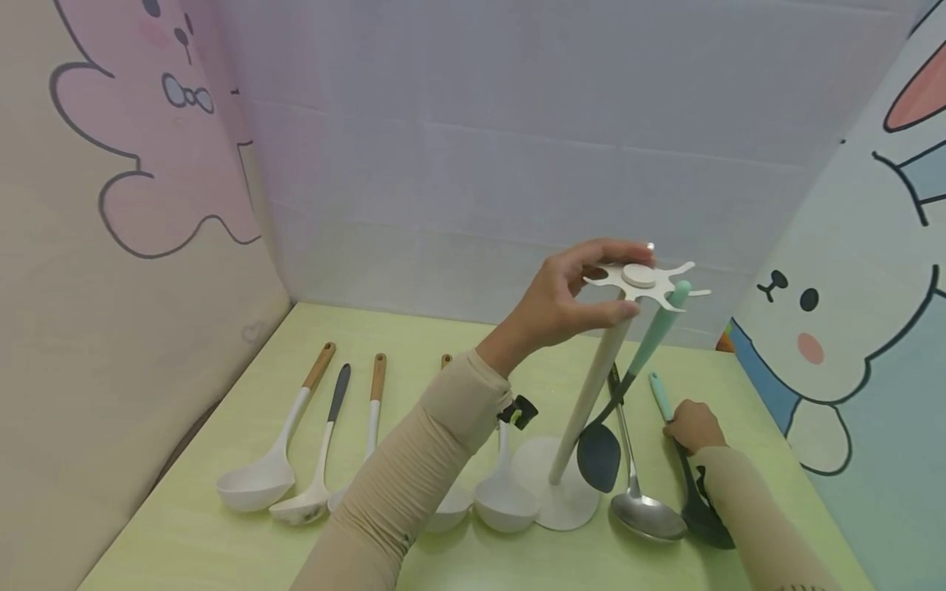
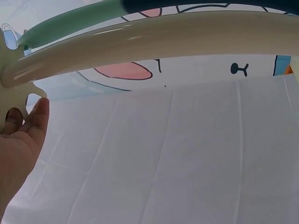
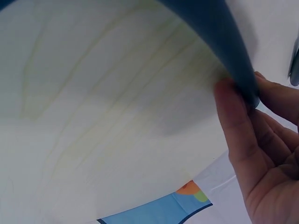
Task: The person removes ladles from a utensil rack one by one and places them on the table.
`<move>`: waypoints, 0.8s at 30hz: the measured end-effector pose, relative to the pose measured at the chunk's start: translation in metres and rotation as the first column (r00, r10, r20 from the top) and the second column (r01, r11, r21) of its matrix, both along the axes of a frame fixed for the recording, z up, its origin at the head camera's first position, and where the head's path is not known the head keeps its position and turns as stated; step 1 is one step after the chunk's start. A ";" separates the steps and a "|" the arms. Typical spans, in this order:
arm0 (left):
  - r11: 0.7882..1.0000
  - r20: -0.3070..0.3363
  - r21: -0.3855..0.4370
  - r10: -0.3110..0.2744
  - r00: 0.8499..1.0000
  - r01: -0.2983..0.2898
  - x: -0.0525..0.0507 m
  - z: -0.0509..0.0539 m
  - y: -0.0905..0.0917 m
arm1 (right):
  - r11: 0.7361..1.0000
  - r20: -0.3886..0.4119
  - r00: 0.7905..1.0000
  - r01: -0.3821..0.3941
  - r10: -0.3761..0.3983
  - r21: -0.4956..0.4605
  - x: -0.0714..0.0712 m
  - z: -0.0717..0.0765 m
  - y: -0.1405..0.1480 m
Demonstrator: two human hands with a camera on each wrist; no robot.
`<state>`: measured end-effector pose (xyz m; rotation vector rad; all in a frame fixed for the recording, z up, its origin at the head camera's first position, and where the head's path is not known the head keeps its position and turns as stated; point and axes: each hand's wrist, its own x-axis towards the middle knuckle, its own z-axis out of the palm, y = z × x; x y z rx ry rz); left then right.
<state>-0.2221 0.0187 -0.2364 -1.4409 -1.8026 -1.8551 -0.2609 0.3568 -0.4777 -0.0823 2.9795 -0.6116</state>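
Observation:
My left hand (image 1: 572, 287) grips the white hook top (image 1: 640, 276) of an upright utensil stand, with thumb and fingers around its near-left side. The stand's pole (image 2: 154, 42) leans slightly in the head view. On one hook hangs a mint-handled spoon (image 1: 654, 336) with a dark oval head. My right hand (image 1: 695, 427) pinches a second mint-handled spoon (image 1: 661, 394) that lies at the table's right side. The right sleeve hides part of its dark head. In the right wrist view, thumb and fingers meet around its handle (image 3: 233, 60).
A steel ladle (image 1: 649, 515) lies between the stand's round base (image 1: 554, 509) and my right hand. Several white ladles, one a slotted ladle (image 1: 303, 502), lie in a row to the left. My left forearm covers some. Fabric walls (image 1: 473, 164) enclose the table.

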 end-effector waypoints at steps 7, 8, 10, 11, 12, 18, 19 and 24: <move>1.000 0.000 0.000 -0.008 1.000 0.008 -0.001 0.000 0.000 | 1.000 -0.012 1.000 -0.003 0.003 0.014 0.002 0.001 0.000; 1.000 -0.001 0.000 -0.008 1.000 0.008 -0.001 0.000 0.000 | 1.000 -0.025 1.000 -0.007 0.008 0.011 0.003 0.002 0.000; 1.000 -0.002 -0.002 -0.007 1.000 0.007 -0.002 0.000 0.000 | 1.000 -0.063 0.998 -0.022 0.023 0.016 0.005 0.006 0.000; 1.000 -0.002 -0.002 -0.007 1.000 0.007 -0.002 0.000 0.000 | 0.999 -0.086 0.996 -0.031 0.033 0.023 0.006 0.009 -0.001; 1.000 0.000 -0.001 -0.007 1.000 0.007 -0.002 0.000 0.000 | 0.999 -0.105 0.994 -0.033 0.035 0.019 0.007 0.013 -0.002; 1.000 0.013 0.003 -0.013 1.000 0.013 -0.002 0.000 0.001 | 0.995 -0.219 0.974 0.040 -0.060 -0.093 0.018 0.046 -0.018; 1.000 0.014 0.001 -0.013 1.000 0.013 -0.002 -0.001 0.000 | 0.990 -0.259 0.962 0.049 -0.082 -0.132 0.021 0.052 -0.023; 1.000 0.009 -0.010 -0.006 1.000 0.006 -0.002 0.000 0.000 | 0.866 -0.430 0.888 -0.080 -0.163 -0.494 0.038 0.083 -0.054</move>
